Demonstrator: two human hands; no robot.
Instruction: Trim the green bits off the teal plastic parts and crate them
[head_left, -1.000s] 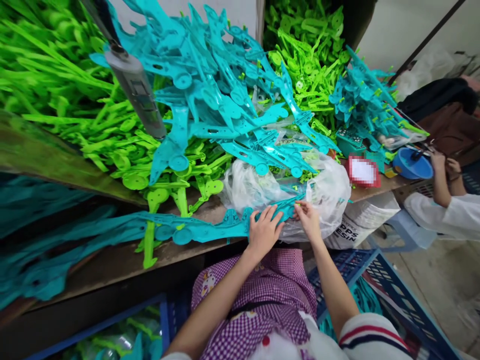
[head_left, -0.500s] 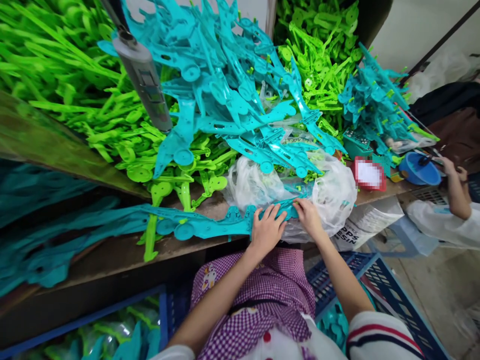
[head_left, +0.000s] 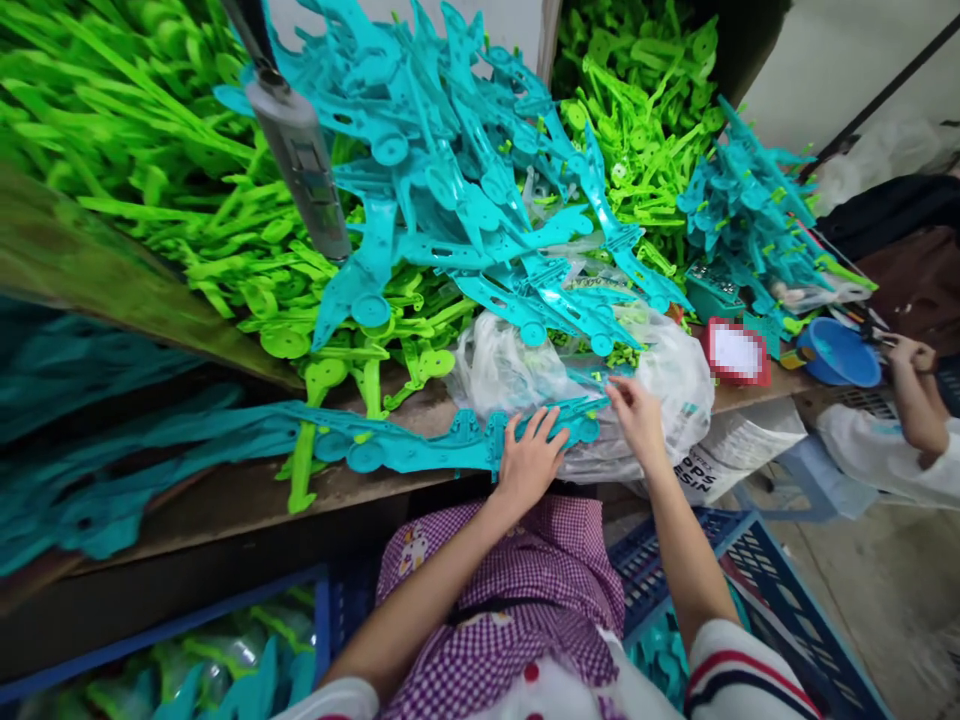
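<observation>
A long teal plastic part [head_left: 420, 447] lies along the front edge of the wooden bench [head_left: 225, 500]. My left hand [head_left: 529, 459] rests on its right end, fingers spread flat over it. My right hand [head_left: 636, 418] hovers just right of that end, over a clear plastic bag [head_left: 660, 375], fingers loosely curled; I see nothing in them. Behind the bag rises a heap of teal parts [head_left: 465, 190].
Green plastic parts [head_left: 150, 160] are piled at left and back. A grey cylinder [head_left: 304, 175] hangs over the pile. Another person's hand [head_left: 911, 355] works at the right beside a blue bowl [head_left: 840, 352]. Blue crates [head_left: 757, 590] sit below the bench.
My right hand has come off the end of the teal part and moved up and right over the bag. My left hand stays on the part.
</observation>
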